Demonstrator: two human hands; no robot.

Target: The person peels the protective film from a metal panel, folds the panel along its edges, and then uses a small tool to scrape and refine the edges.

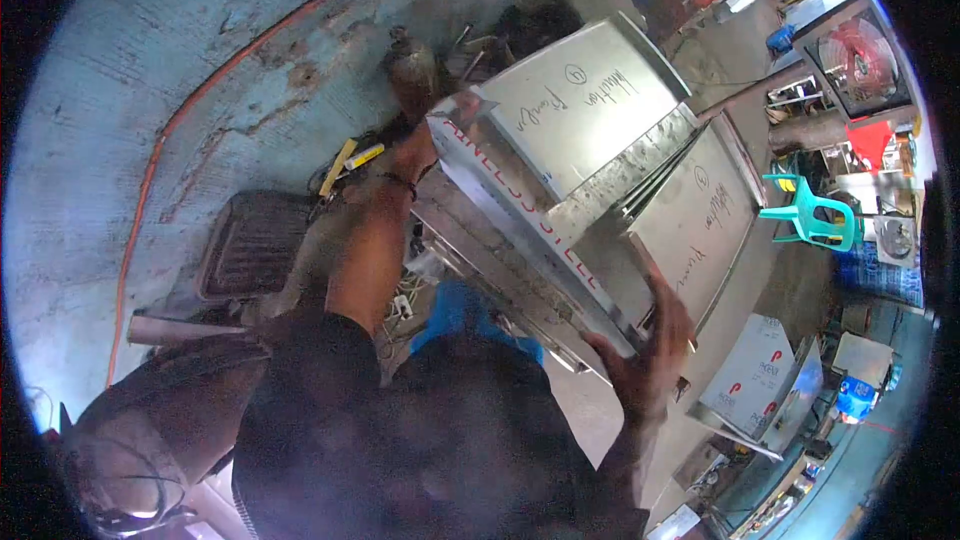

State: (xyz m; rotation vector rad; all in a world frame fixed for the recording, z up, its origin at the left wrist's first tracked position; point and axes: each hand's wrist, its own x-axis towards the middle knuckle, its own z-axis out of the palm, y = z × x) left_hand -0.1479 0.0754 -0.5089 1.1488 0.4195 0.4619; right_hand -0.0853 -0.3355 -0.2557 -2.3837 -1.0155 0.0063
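A metal tray (590, 105) with handwriting on its face and red print along its near side lies tilted in front of me. My left hand (422, 145) is at its left corner, the fingers wrapped round the edge and partly hidden. At the near right corner my right hand (650, 345) grips the tray's edge between thumb and fingers, slightly blurred. Beside the tray, to the right, another handwritten metal panel (700, 210) lies with thin metal strips between the two.
A blue wall (200, 70) with an orange cable runs along the left. A turquoise chair (812, 215), a fan (855, 60) and printed sheets (750, 370) are at the right. Yellow markers (362, 157) lie near my left wrist.
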